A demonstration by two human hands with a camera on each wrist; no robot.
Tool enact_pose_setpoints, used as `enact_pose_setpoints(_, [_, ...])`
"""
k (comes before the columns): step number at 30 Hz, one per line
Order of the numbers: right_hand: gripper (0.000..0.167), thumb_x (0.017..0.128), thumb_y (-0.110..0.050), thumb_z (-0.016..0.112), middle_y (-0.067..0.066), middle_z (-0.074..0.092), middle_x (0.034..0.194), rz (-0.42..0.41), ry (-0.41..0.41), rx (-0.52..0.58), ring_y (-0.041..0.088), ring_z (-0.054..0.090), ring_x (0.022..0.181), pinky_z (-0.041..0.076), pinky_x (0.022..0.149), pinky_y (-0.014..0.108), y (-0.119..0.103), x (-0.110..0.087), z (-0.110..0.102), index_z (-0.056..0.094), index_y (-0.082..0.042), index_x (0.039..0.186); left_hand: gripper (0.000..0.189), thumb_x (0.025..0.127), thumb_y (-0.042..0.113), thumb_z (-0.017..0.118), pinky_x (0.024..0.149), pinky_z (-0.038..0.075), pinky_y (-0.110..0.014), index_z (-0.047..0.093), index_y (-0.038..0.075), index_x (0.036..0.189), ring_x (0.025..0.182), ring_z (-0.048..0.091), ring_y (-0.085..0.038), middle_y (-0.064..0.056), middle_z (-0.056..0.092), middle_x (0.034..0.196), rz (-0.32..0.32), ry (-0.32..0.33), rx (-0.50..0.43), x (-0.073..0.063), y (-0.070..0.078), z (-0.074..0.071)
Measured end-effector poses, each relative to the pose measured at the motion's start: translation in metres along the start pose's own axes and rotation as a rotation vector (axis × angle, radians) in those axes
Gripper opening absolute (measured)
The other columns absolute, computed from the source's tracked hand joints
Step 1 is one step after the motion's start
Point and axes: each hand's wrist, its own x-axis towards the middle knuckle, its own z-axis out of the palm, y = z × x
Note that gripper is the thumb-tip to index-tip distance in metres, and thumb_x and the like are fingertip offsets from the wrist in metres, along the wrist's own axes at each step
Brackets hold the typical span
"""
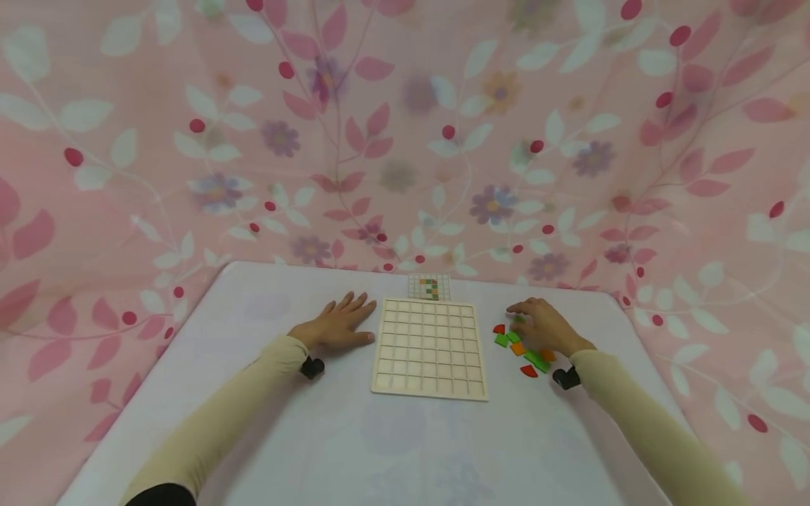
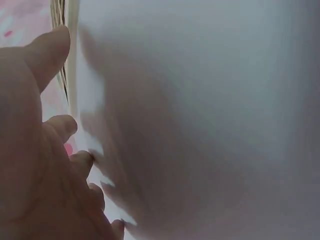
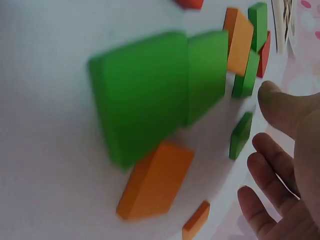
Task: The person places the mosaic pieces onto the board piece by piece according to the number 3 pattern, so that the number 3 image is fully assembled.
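My left hand [image 1: 338, 323] rests palm down on the table with fingers spread, its thumb right at the left edge of a wooden grid board [image 1: 430, 396]. In the left wrist view the left hand's thumb [image 2: 50, 55] overlaps the board's edge. On the other side, my right hand [image 1: 545, 327] hovers over loose flat pieces, its fingers loosely bent and holding nothing. The right wrist view shows a large green piece [image 3: 145, 90], an orange piece [image 3: 157, 182] and a small green piece [image 3: 242, 135] near the fingertips. Part of the pile is hidden beneath the hand.
Behind the board lies a small pattern card [image 1: 414, 288] printed with coloured squares on a grid. A red quarter-round piece [image 1: 529, 371] lies at the near side of the pile. A white cloth [image 1: 304, 450] covers the table, and a pink floral curtain [image 1: 405, 176] hangs behind.
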Motion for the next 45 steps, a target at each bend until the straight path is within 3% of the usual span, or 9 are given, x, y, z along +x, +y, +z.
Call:
enact_pose_setpoints(5, [0.028, 0.1, -0.015, 0.074, 0.009, 0.074, 0.117, -0.03, -0.008, 0.052, 0.032, 0.062, 0.109, 0.054, 0.101, 0.057, -0.009, 0.001, 0.005, 0.076, -0.008, 0.127, 0.092, 0.102, 0.067, 0.055, 0.127, -0.002, -0.072, 0.017, 0.02, 0.172, 0.166, -0.007, -0.04, -0.01, 0.004, 0.18, 0.047, 0.001, -0.06, 0.0, 0.01, 0.011])
enact_pose_setpoints(15, [0.016, 0.1, -0.017, 0.076, -0.001, 0.076, 0.108, -0.113, -0.003, 0.033, 0.022, 0.065, 0.1, 0.058, 0.094, 0.05, -0.015, -0.001, 0.008, 0.083, -0.013, 0.114, 0.097, 0.098, 0.071, 0.057, 0.128, -0.004, -0.07, 0.015, 0.025, 0.172, 0.166, -0.008, -0.035, -0.005, 0.001, 0.18, 0.034, 0.02, -0.058, -0.002, 0.01, 0.015])
enact_pose_setpoints(22, [0.024, 0.1, -0.013, 0.074, -0.002, 0.074, 0.103, -0.147, -0.044, 0.078, 0.014, 0.065, 0.091, 0.058, 0.08, 0.033, -0.02, -0.003, 0.009, 0.078, -0.007, 0.123, 0.098, 0.098, 0.072, 0.057, 0.128, -0.001, -0.072, 0.015, 0.023, 0.173, 0.166, -0.005, -0.038, -0.008, 0.004, 0.18, 0.035, 0.022, -0.028, -0.002, 0.013, 0.016])
enact_pose_setpoints(26, [0.025, 0.1, -0.011, 0.074, -0.001, 0.074, 0.1, -0.178, -0.042, 0.074, 0.014, 0.067, 0.09, 0.059, 0.081, 0.033, -0.023, -0.005, 0.011, 0.076, -0.004, 0.124, 0.1, 0.097, 0.074, 0.056, 0.128, -0.003, -0.071, 0.015, 0.023, 0.173, 0.166, -0.005, -0.038, -0.008, 0.004, 0.18, 0.035, 0.015, -0.04, -0.001, 0.013, 0.018])
enact_pose_setpoints(30, [0.026, 0.101, -0.01, 0.071, -0.003, 0.074, 0.097, -0.157, -0.036, 0.081, 0.012, 0.067, 0.089, 0.059, 0.083, 0.033, -0.024, -0.005, 0.013, 0.073, -0.005, 0.126, 0.103, 0.096, 0.076, 0.056, 0.128, -0.006, -0.071, 0.012, 0.024, 0.173, 0.166, -0.009, -0.037, -0.007, 0.0, 0.181, 0.033, 0.015, -0.073, 0.002, 0.01, 0.02])
enact_pose_setpoints(40, [0.036, 0.102, -0.025, 0.073, -0.006, 0.07, 0.087, -0.124, -0.063, 0.092, 0.008, 0.06, 0.074, 0.054, 0.073, 0.029, -0.034, 0.001, 0.015, 0.07, -0.005, 0.131, 0.098, 0.099, 0.073, 0.055, 0.129, -0.001, -0.07, 0.014, 0.023, 0.173, 0.167, -0.003, -0.037, -0.007, 0.004, 0.18, 0.016, 0.019, 0.0, -0.002, 0.014, 0.014])
enact_pose_setpoints(45, [0.029, 0.101, -0.02, 0.072, -0.004, 0.067, 0.086, -0.085, -0.099, 0.101, 0.011, 0.056, 0.065, 0.05, 0.067, 0.027, -0.04, 0.005, 0.015, 0.07, -0.008, 0.128, 0.097, 0.1, 0.071, 0.054, 0.128, 0.001, -0.071, 0.013, 0.023, 0.173, 0.166, -0.003, -0.038, -0.008, 0.004, 0.18, 0.014, 0.014, 0.008, -0.003, 0.014, 0.013])
